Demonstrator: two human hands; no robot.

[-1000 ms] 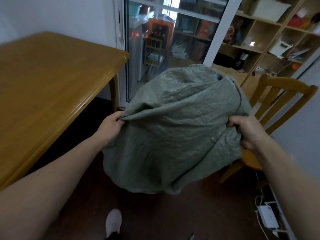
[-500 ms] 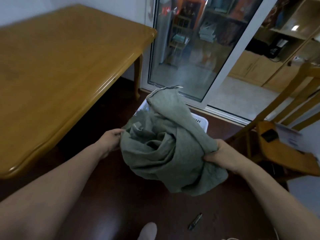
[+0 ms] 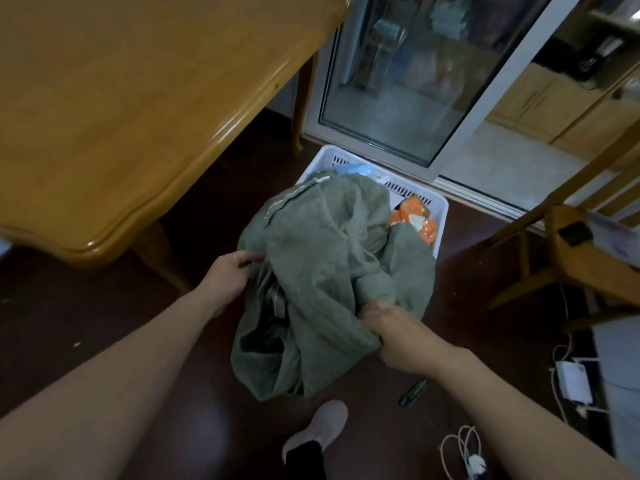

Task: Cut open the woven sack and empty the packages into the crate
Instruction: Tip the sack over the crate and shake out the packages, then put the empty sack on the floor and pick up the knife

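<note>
The grey-green woven sack (image 3: 322,271) hangs crumpled and limp in front of me, over the near part of the white plastic crate (image 3: 440,216) on the floor. My left hand (image 3: 230,271) grips the sack's left edge. My right hand (image 3: 391,323) holds a bunched fold at its lower right. An orange package (image 3: 414,218) and a pale blue one (image 3: 360,169) lie in the crate past the sack. A small dark cutter (image 3: 412,393) lies on the floor near my right forearm.
A wooden table (image 3: 138,98) fills the upper left, its corner leg (image 3: 156,258) close to my left hand. A wooden chair (image 3: 571,251) stands at right. A glass sliding door (image 3: 415,81) is behind the crate. Cables and a white adapter (image 3: 573,379) lie at lower right; my foot (image 3: 322,427) is below.
The sack has come down from chest height, collapsed from full to limp, and now hangs low over the crate. My view has tipped down, so the crate's packages show.
</note>
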